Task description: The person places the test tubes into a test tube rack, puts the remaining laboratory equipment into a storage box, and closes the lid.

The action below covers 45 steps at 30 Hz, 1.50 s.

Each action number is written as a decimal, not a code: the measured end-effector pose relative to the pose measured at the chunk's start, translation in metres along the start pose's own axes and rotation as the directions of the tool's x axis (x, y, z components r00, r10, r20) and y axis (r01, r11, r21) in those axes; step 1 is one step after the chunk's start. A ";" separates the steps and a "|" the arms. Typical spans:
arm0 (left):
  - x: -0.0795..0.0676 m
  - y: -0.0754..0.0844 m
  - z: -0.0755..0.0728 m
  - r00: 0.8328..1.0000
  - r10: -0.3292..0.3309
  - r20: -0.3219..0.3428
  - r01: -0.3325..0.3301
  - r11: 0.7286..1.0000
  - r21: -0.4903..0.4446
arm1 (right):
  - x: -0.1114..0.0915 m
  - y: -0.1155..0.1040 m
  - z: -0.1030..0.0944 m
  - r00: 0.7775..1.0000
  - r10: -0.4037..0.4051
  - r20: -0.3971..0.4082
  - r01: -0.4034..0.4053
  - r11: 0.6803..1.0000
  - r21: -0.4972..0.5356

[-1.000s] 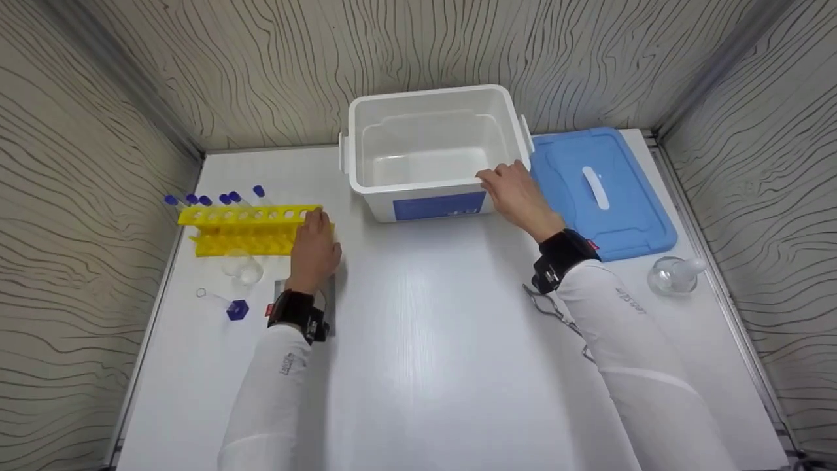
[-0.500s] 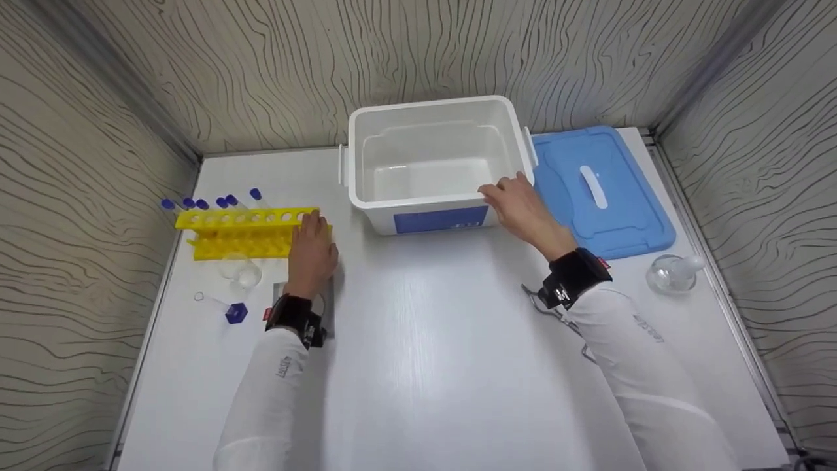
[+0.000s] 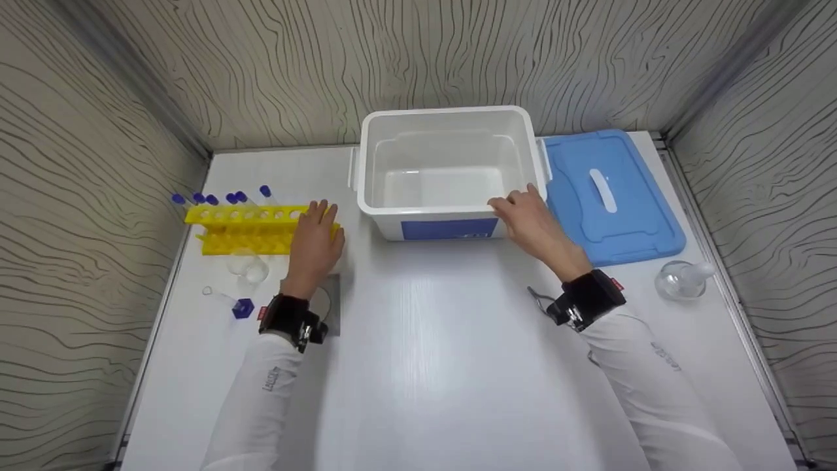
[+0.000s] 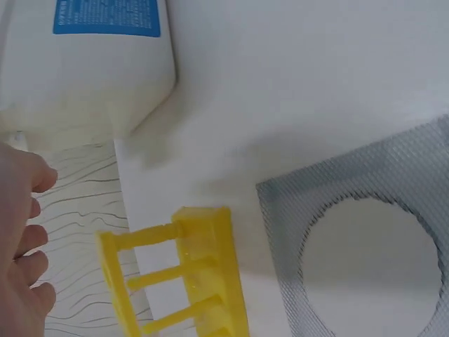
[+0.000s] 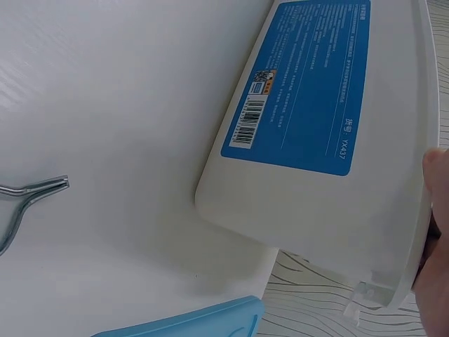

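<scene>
In the head view a white storage box (image 3: 451, 210) with a blue label stands open-topped at the back middle. My right hand (image 3: 533, 226) grips its front rim near the right corner; in the right wrist view the thumb (image 5: 436, 165) lies on the outside of that rim, the other fingers mostly hidden. My left hand (image 3: 315, 242) is over the right end of a yellow test tube rack (image 3: 261, 214), fingers extended. In the left wrist view that hand (image 4: 21, 246) appears apart from the rack (image 4: 210, 267) and holds nothing. Several blue-capped tubes (image 3: 242, 197) stand in the rack.
A blue lid (image 3: 621, 196) lies right of the box. Glassware stands at the sides: a flask (image 3: 252, 267), a small bottle (image 3: 681, 280). A purple-based cylinder (image 3: 242, 308) lies left. Wire gauze (image 3: 332, 304) lies below my left hand, metal tongs (image 5: 35, 188) by the right wrist.
The box has slid a little towards me with my right hand on its rim. My left hand stays by the rack's right end, its fingers a little more spread.
</scene>
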<state>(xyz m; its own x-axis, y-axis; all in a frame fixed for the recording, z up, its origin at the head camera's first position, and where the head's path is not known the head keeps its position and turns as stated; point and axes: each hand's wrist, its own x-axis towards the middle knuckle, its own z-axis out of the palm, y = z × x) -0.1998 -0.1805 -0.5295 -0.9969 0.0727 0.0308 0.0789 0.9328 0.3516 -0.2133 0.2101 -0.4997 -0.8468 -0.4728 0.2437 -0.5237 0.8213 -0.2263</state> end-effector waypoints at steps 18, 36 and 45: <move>0.009 0.060 -0.002 0.959 0.042 -0.281 -0.104 0.971 -0.213 | -0.027 -0.009 -0.004 0.998 0.058 0.035 -0.057 0.998 -0.014; 0.034 0.067 -0.007 0.998 -0.019 -0.065 0.006 0.982 -0.189 | -0.048 -0.021 -0.006 1.000 0.020 0.017 -0.021 1.000 0.020; 0.031 0.058 -0.005 0.999 -0.032 0.005 0.032 0.954 -0.297 | -0.056 -0.028 -0.005 0.998 0.039 0.044 -0.042 0.997 0.066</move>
<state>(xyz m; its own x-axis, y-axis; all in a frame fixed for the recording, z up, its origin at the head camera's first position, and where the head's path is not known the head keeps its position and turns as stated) -0.2265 -0.1259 -0.5034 -0.9989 0.0443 0.0149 0.0441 0.7876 0.6147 -0.1506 0.2149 -0.5018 -0.8700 -0.4538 0.1926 -0.4925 0.8178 -0.2979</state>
